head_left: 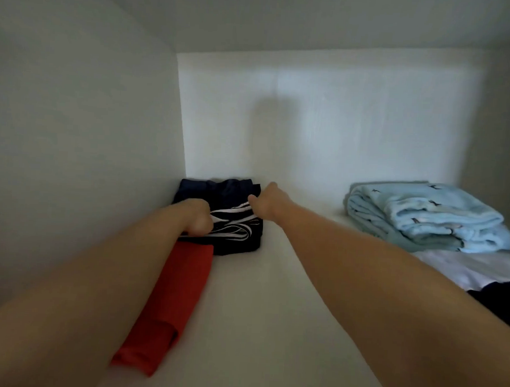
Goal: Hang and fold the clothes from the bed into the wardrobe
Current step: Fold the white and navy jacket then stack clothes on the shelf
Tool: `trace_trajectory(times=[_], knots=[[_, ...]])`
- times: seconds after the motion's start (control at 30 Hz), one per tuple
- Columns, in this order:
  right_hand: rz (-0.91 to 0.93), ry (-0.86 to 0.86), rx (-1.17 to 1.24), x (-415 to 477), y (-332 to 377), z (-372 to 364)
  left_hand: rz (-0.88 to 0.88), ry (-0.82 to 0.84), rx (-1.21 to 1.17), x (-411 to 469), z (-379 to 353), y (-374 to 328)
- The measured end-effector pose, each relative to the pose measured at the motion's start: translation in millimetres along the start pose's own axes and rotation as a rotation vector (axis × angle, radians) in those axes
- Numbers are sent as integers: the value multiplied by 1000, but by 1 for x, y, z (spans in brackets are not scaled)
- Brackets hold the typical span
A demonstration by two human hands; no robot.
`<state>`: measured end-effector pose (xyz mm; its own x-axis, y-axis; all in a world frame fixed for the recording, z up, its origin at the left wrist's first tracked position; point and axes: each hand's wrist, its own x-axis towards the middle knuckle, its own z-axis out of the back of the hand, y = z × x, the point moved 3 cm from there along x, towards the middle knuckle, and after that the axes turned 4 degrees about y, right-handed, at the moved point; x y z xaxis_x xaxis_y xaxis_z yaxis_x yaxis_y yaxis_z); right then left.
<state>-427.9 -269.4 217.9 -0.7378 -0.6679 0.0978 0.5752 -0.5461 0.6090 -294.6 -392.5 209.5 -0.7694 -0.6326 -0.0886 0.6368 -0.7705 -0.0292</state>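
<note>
Navy garment [237, 233] (white-striped) held by left hand [198, 217], right hand [265, 202].

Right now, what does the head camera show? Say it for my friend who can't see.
The left hand and right hand grip a folded navy white-striped garment at the back left of a wardrobe shelf. A folded red garment lies in front of it, and a folded light blue blanket sits at the right.
</note>
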Motion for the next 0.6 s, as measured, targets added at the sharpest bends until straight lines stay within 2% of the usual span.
trace_trajectory(times=[0.1,0.33,0.5,0.6], knots=[[1,-15,-141,-12,-13,45,-143,-94,-41,-10,9,-52],[-237,-107,-425,-49,-103,159,-495,-91,-256,-27,-3,-190],[-372,-195,-394,-68,-181,224,-656,-118,-429,-21,-6,-274],[-398,-234,-391,-77,-223,251,-661,-116,-539,-10,-4,-312]])
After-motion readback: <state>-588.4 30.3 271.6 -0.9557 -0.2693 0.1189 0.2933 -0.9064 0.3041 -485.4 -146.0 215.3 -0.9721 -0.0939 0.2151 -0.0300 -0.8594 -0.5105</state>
